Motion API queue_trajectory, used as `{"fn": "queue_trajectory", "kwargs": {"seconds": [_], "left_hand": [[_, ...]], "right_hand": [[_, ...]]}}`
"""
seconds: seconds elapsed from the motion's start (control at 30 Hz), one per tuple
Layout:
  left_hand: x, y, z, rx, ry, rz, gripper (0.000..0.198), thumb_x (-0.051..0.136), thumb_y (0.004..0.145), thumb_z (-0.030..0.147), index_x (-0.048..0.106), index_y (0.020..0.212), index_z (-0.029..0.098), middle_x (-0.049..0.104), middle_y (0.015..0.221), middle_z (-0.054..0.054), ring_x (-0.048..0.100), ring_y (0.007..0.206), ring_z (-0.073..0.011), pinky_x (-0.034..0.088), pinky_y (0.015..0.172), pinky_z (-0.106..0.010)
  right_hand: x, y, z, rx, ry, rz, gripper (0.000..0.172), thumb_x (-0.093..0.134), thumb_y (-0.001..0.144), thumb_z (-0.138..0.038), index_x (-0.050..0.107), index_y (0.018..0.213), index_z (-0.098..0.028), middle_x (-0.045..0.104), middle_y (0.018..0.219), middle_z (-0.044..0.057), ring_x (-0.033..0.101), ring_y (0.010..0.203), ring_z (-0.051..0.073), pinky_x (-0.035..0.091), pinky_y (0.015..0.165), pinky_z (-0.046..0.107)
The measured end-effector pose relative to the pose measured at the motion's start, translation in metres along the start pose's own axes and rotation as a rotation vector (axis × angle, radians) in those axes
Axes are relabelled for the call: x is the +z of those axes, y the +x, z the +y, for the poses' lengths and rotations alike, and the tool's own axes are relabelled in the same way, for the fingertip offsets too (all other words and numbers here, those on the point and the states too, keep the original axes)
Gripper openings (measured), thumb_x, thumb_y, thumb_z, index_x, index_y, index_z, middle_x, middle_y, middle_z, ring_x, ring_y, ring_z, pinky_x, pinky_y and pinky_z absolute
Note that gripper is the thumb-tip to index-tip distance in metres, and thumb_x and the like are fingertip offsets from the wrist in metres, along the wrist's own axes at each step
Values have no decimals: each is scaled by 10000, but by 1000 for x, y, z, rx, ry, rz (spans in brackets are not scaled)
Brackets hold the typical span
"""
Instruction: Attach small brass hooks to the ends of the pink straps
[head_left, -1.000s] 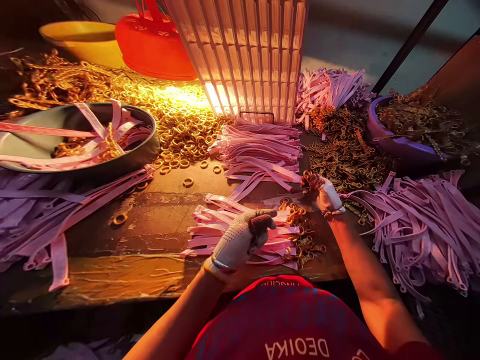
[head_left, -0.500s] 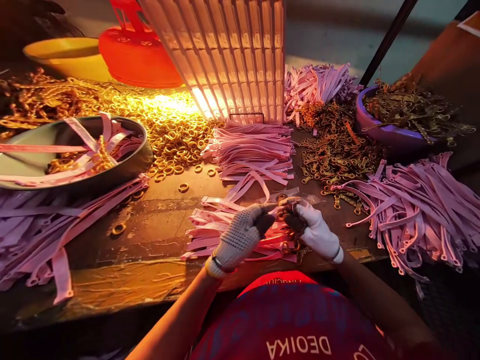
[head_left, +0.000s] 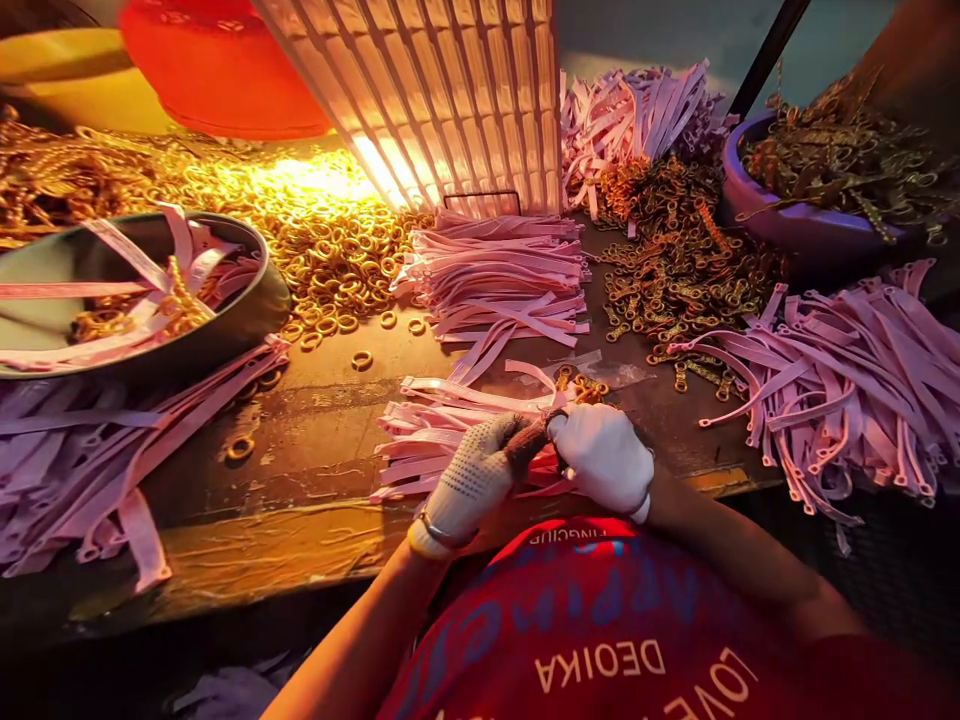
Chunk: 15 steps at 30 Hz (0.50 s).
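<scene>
Both of my hands wear white knit gloves and meet just in front of my chest at the table's near edge. My left hand (head_left: 469, 480) is closed, its dark fingertips pinching toward the right. My right hand (head_left: 604, 455) is curled shut against it, back up; what the two hold between them is hidden. Under them lies a small stack of pink straps (head_left: 442, 435) with a few brass clasps (head_left: 581, 385) at its right end.
A neat pile of pink straps (head_left: 499, 275) lies ahead, loose gold rings (head_left: 330, 260) to the left, brass clasps (head_left: 679, 270) to the right. A grey bowl (head_left: 255, 305) sits left, a purple bowl (head_left: 795, 230) right, a white slatted crate (head_left: 450, 90) behind. More straps (head_left: 847, 380) spread right.
My right hand left the clasp heap at the right and came back to meet my left hand. Both hands then drew closer to my body.
</scene>
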<state>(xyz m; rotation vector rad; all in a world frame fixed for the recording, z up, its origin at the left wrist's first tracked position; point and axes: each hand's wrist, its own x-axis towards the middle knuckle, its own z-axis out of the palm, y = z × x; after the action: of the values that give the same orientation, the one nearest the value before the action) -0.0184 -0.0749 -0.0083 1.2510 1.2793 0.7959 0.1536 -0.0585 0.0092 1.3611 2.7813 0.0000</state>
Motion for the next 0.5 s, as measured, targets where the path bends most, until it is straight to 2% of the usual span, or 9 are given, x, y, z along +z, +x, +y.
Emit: {"fn": "queue_trajectory", "kwargs": {"seconds": [0.07, 0.13, 0.2, 0.27, 0.37, 0.5], "left_hand": [[1, 2, 2, 139, 210, 67, 283, 650, 860, 365, 596, 658, 175, 546, 600, -1, 412, 551, -110, 316, 521, -213], [1, 5, 2, 207, 295, 39, 215, 665, 837, 317, 637, 684, 168, 605, 672, -22, 465, 626, -130, 352, 584, -222], [-1, 7, 2, 138, 194, -72, 213, 655, 844, 337, 647, 714, 169, 595, 650, -11, 470, 606, -129, 359, 570, -221], [-3, 8, 0, 1, 21, -122, 277, 638, 862, 407, 622, 713, 174, 508, 553, 25, 403, 510, -107, 316, 493, -211], [-1, 5, -1, -115, -87, -69, 360, 623, 874, 486, 604, 698, 173, 432, 486, 51, 326, 437, -87, 252, 431, -209], [5, -1, -1, -71, -7, -18, 361, 637, 871, 487, 651, 705, 166, 489, 523, 35, 378, 476, -95, 285, 460, -209]], "right_hand": [[3, 0, 3, -13, 21, -27, 209, 498, 833, -93, 635, 987, -132, 675, 840, 149, 614, 745, 249, 338, 579, 326], [3, 0, 6, 22, 57, -45, 235, 539, 804, -107, 626, 1021, -129, 689, 879, 147, 623, 770, 254, 366, 604, 325], [-1, -2, 7, 57, 82, -42, 265, 557, 805, -115, 613, 1063, -130, 697, 929, 146, 629, 793, 257, 401, 645, 329], [-4, -4, 8, 32, 91, -25, 287, 550, 825, -116, 599, 1107, -131, 698, 971, 147, 635, 818, 257, 426, 677, 333], [-7, -6, 9, -30, 96, -41, 332, 543, 823, -103, 586, 1150, -141, 700, 963, 140, 647, 831, 258, 430, 664, 328], [-2, -3, 14, 15, 121, -122, 292, 560, 807, -108, 608, 1091, -157, 718, 897, 124, 667, 820, 254, 409, 632, 312]]}}
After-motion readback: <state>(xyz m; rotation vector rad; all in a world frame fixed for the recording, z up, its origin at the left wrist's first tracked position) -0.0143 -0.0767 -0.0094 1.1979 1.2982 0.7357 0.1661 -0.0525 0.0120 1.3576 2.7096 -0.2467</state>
